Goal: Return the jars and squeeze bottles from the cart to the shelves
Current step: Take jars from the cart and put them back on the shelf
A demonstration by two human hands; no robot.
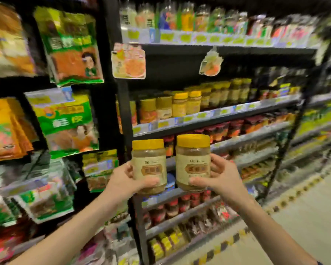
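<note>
Left hand fingers grip left jar; right hand fingers grip right jar; both upright, before shelves.

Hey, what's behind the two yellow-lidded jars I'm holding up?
Behind the left jar and right jar runs a shelf edge, with a red-topped jar and something blue showing in the gap between them. Whatever sits directly behind the jars is covered.

"桂皮" in white on the green packet
</note>
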